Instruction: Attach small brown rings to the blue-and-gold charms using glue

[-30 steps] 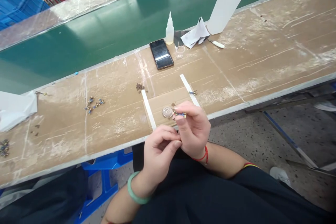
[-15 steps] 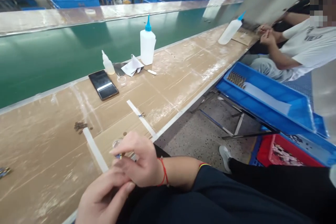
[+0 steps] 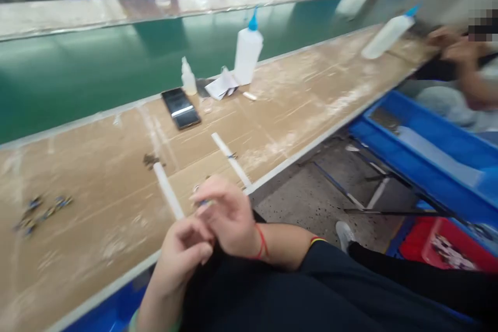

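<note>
My right hand [image 3: 229,212], with a red string bracelet at the wrist, pinches a small blue-and-gold piece [image 3: 203,203] between thumb and forefinger; blur hides its exact kind. Right beside it, my left hand [image 3: 184,249] has its fingers curled in and touching or nearly touching the right hand. Whatever the left fingers hold, if anything, is hidden. Both hands are over the near edge of the brown-covered table [image 3: 116,181]. Just beyond them lie two white strips, one [image 3: 168,190] to the left and another [image 3: 232,161] with a tiny piece on it.
Small dark bits [image 3: 151,160] and several blue-and-gold pieces [image 3: 50,210] lie leftward. Farther back are a phone [image 3: 181,109], a dropper bottle [image 3: 189,80], crumpled paper [image 3: 221,84] and a blue-tipped bottle [image 3: 248,57]. Blue bin [image 3: 428,140] stands right, near a co-worker's hands [image 3: 451,44].
The view has swung left, so the table things sit farther right and more blue-and-gold pieces show. My left hand's fingers have loosened a little; the right hand keeps its pinch.
</note>
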### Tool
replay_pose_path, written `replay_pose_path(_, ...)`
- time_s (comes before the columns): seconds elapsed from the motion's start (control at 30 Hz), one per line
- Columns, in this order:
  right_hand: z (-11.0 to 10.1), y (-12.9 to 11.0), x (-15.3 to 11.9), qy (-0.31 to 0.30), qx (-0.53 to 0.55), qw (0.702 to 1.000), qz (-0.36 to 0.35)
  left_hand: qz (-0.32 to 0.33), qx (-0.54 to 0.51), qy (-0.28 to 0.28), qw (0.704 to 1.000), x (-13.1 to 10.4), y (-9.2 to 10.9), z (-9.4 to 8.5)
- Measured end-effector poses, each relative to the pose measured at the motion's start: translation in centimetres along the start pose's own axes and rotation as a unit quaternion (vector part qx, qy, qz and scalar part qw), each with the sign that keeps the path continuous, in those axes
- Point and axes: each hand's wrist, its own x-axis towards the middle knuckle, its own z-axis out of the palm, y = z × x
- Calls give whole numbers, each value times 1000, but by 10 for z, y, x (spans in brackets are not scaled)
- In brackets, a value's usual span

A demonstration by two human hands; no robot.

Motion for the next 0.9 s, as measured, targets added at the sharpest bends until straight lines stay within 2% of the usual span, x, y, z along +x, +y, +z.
replay_pose_path(0.07,-15,0,0,28,10,999,20,-10,-165,-12,986,3,-6,10)
replay_pose_path(0.13,-29,1,5,35,-3,999,28,-15,-253,-25,967,7,-7,13)
replay_pose_path(0.27,-44,-1,20,20,-32,999,19,-14,-291,-27,956,9,0,9)
replay_pose_path(0.43,-43,-6,30,-43,-25,999,-14,13,-269,-25,963,3,10,8)
replay_pose_path(0.53,-45,-7,37,-105,-87,990,-33,45,-251,-23,967,2,16,4)
replay_pose_path(0.63,-50,-7,47,-180,-191,964,-52,142,-161,13,977,-1,16,-6)
replay_pose_path(0.73,-55,-2,53,-233,-255,935,-84,269,-4,89,959,-4,9,-15)
replay_pose_path(0.8,-56,2,54,-250,-276,923,-99,309,68,126,940,-7,2,-19)
replay_pose_path(0.9,-56,8,52,-259,-293,914,-111,326,90,145,930,-9,-4,-19)
